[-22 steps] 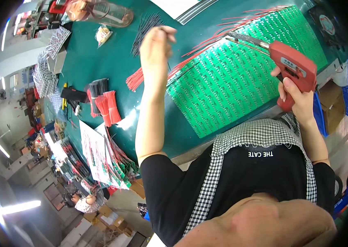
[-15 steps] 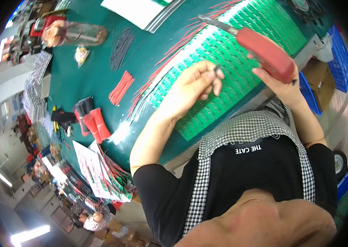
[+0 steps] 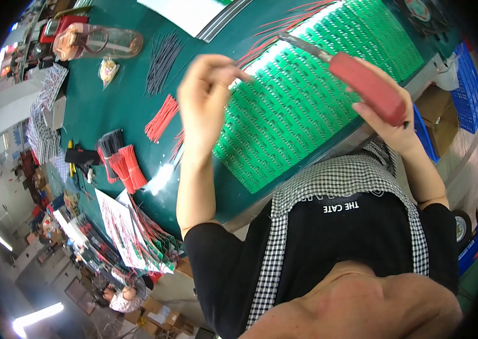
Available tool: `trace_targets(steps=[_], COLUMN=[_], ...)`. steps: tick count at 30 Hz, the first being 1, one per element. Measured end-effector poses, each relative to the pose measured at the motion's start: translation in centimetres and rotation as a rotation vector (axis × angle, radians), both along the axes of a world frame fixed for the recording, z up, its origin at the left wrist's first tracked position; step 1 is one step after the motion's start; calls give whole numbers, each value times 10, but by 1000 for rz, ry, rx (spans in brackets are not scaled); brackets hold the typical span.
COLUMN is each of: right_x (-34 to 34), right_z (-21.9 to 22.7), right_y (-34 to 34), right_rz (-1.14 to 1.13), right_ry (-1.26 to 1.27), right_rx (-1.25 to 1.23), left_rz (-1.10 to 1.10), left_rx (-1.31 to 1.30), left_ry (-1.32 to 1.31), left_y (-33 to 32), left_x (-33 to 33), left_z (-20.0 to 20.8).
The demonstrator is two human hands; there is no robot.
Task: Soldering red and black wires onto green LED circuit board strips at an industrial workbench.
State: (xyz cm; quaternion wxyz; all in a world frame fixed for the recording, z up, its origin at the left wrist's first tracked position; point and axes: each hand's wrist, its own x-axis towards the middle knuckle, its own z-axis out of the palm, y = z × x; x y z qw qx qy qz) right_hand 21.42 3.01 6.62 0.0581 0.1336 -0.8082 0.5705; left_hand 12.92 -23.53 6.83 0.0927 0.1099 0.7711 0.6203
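Observation:
My right hand [image 3: 388, 113] is closed round the red handle of a soldering iron [image 3: 366, 85]. Its metal tip points up and left, over a large panel of green circuit boards [image 3: 295, 118]. My left hand [image 3: 208, 93] is above the panel's left end, its fingers bent and smeared by motion. A short dark bit shows at its fingertips; I cannot make out what it is. Loose red wires [image 3: 267, 42] lie along the panel's far edge, partly behind my left hand.
Left of my hands lie black wires [image 3: 162, 62], a bunch of red wires [image 3: 161, 118] and tied wire bundles [image 3: 127, 169]. A clear bottle [image 3: 100, 42] stands farther back. Wired boards [image 3: 137, 231] pile up at the left edge. Blue crates [image 3: 468, 85] and a cardboard box [image 3: 438, 116] are at right.
My left hand has moved left and away from me, from over the middle of the panel to its left end. The soldering iron has dropped slightly and shifted right.

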Motion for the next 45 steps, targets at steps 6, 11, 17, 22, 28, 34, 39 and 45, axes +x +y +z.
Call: trace_targets(steps=[6,11,17,22,28,34,39,45], right_x=[-8,-3,5,5,5,6,8,10], right_z=[-3,-6,-9,-10,-9,-11,-10,-13], right_y=[-8,-21,-28,-32,-34,-30,-31,-27], right_rz=[-98,-49,-17,-37,-30,29,-7,-40], right_ry=[-552,-682,-758,-751,-749,-756,-711,-701], right_rx=[-376,-413,-415,-399,-370,-220,-180,-157], left_rz=[-69,-257,-222,-206,-213,-208,-218,-236], left_rx=[-754,-910,-893,-898,-848,-875,-882,-886], left_ry=[910,955,963,970,993,999,984,986], left_y=[-18,-21,-23,-27,-27,-26,-25,-24], left_x=[-13,10,13,12,11,12,11,9], left_z=[-28,-46,-55,-61,-64,-64,-64,-62])
